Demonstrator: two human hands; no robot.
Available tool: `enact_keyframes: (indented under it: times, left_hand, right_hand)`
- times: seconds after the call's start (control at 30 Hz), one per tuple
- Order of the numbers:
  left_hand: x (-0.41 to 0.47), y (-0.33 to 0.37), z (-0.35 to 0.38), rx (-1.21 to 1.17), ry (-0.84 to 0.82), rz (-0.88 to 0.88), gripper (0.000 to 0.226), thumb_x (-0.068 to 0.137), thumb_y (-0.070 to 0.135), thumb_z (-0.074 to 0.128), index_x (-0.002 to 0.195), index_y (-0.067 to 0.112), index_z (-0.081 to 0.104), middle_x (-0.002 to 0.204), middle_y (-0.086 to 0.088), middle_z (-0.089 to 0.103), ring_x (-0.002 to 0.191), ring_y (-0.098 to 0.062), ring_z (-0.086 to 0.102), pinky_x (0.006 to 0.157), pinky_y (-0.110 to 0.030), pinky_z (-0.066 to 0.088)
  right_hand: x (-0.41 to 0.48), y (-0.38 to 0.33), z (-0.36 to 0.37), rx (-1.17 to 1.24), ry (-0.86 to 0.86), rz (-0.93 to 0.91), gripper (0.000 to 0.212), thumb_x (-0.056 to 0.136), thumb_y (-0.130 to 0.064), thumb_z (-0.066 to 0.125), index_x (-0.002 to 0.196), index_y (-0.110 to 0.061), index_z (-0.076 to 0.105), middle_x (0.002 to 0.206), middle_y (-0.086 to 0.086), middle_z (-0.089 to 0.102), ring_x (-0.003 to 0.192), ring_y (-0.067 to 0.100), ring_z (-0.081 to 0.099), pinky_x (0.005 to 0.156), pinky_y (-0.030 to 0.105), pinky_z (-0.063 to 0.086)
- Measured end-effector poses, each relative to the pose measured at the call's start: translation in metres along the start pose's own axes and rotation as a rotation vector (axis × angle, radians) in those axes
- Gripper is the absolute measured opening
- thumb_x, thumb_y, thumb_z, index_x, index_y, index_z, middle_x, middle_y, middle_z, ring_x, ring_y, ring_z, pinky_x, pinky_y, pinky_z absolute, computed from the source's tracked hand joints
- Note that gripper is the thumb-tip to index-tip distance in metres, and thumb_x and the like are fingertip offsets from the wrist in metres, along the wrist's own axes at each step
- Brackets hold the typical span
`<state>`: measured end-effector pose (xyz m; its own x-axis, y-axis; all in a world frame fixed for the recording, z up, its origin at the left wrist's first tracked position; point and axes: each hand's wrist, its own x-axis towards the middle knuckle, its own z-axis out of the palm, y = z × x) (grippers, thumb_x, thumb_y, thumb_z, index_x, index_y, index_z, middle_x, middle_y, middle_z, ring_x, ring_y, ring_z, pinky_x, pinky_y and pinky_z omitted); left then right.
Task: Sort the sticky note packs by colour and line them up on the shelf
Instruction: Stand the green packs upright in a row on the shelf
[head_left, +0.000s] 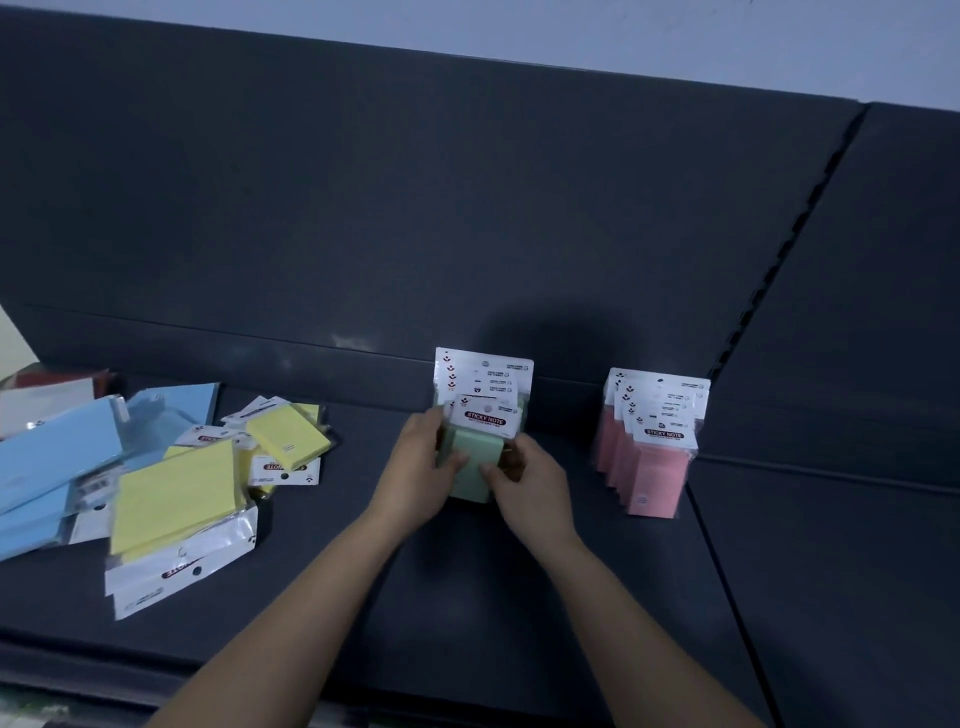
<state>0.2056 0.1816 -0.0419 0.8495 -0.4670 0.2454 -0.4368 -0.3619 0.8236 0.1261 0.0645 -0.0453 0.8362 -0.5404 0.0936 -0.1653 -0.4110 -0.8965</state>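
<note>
Both grips pinch green pack (470, 467): your left hand (421, 457) at left edge, right hand (524, 478) at right. Pack fronts green row (483, 374) on shelf (519, 597); long axis runs away from you. Hands equally near.

Pink packs (657, 467) five, green packs (483, 371) five (both roughly); hands (421, 460) two.

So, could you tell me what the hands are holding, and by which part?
The front green pack: the left hand grips its left edge, the right hand its right edge.
</note>
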Motion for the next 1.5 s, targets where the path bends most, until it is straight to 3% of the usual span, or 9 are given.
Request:
enact_keyframes:
  times: [0.27,0.37,0.57,0.7,0.83,0.93,1.07,1.2,1.5]
  left_hand:
    - [0.002,-0.019,0.010,0.123,0.028,-0.083,0.098,0.078,0.022,0.076,0.151,0.017,0.011,0.132,0.001,0.033,0.126,-0.013,0.034,0.105,-0.032,0.037]
    - [0.004,-0.030,0.009,0.178,-0.085,-0.072,0.094,0.074,0.029,0.077,0.149,0.021,0.021,0.138,0.004,0.034,0.131,-0.015,0.033,0.108,-0.037,0.035]
    - [0.009,-0.041,0.012,0.169,-0.190,0.014,0.094,0.080,0.036,0.064,0.151,0.023,0.003,0.158,0.002,0.016,0.145,-0.016,0.017,0.115,-0.046,0.026]
    - [0.010,-0.041,0.015,0.154,-0.272,0.036,0.097,0.083,0.034,0.059,0.151,0.014,-0.006,0.160,-0.003,0.000,0.148,-0.015,-0.002,0.119,-0.045,0.015]
    - [0.016,-0.035,0.006,0.015,-0.268,-0.047,0.111,0.068,0.033,0.078,0.148,0.019,0.003,0.141,0.019,0.025,0.140,-0.009,0.022,0.113,-0.032,0.023]
    - [0.026,-0.032,0.005,0.053,-0.307,-0.092,0.131,0.056,0.044,0.080,0.150,0.023,-0.010,0.147,0.024,0.025,0.138,-0.002,0.021,0.119,-0.041,0.008]
    - [0.025,-0.030,0.009,-0.035,-0.298,-0.081,0.104,0.065,0.031,0.071,0.149,0.029,0.009,0.139,0.031,0.033,0.133,0.004,0.035,0.113,-0.042,0.032]
    - [0.020,-0.027,0.007,0.049,-0.306,-0.074,0.117,0.060,0.043,0.072,0.148,0.035,-0.004,0.141,0.034,0.029,0.132,0.007,0.028,0.119,-0.046,0.012]
    - [0.023,-0.028,0.002,0.029,-0.278,-0.100,0.113,0.051,0.026,0.085,0.139,0.046,0.018,0.132,0.021,0.045,0.123,-0.007,0.046,0.098,-0.042,0.047]
  right_hand:
    - [0.008,0.005,0.006,-0.183,0.083,-0.013,0.020,0.087,-0.026,0.066,0.107,-0.022,0.064,0.097,-0.008,0.070,0.089,0.009,0.063,0.076,0.024,0.048]
    - [0.008,0.008,0.005,-0.241,0.088,-0.017,0.019,0.085,-0.031,0.067,0.100,-0.022,0.061,0.093,-0.009,0.066,0.086,0.011,0.061,0.071,0.025,0.044]
    - [0.014,0.014,0.002,-0.239,0.002,0.033,0.098,0.072,-0.036,0.078,0.149,-0.017,0.020,0.148,-0.002,0.029,0.135,0.015,0.032,0.108,0.029,0.033]
    - [0.021,0.019,0.012,-0.191,-0.146,0.039,0.106,0.063,-0.046,0.061,0.152,-0.026,0.006,0.157,-0.007,0.022,0.140,0.013,0.031,0.113,0.040,0.034]
    - [0.024,0.023,0.006,-0.178,-0.170,0.034,0.108,0.064,-0.042,0.061,0.152,-0.025,0.001,0.158,-0.010,0.019,0.142,0.010,0.028,0.115,0.038,0.031]
    - [0.026,0.023,0.007,-0.207,-0.193,0.034,0.108,0.062,-0.049,0.054,0.151,-0.024,-0.002,0.158,-0.008,0.017,0.143,0.014,0.026,0.115,0.041,0.029]
    - [0.023,0.012,0.014,-0.230,-0.217,0.048,0.101,0.075,-0.037,0.054,0.152,-0.022,-0.010,0.161,-0.001,-0.005,0.148,0.018,0.006,0.119,0.043,0.018]
    - [0.022,0.018,0.012,-0.341,-0.250,0.043,0.091,0.091,-0.024,0.049,0.149,-0.010,-0.019,0.159,0.003,-0.020,0.148,0.015,-0.011,0.121,0.034,-0.003]
    - [0.025,0.020,0.002,-0.372,-0.271,-0.016,0.094,0.083,-0.034,0.057,0.153,-0.017,-0.004,0.162,-0.002,0.001,0.147,0.019,0.016,0.117,0.040,0.024]
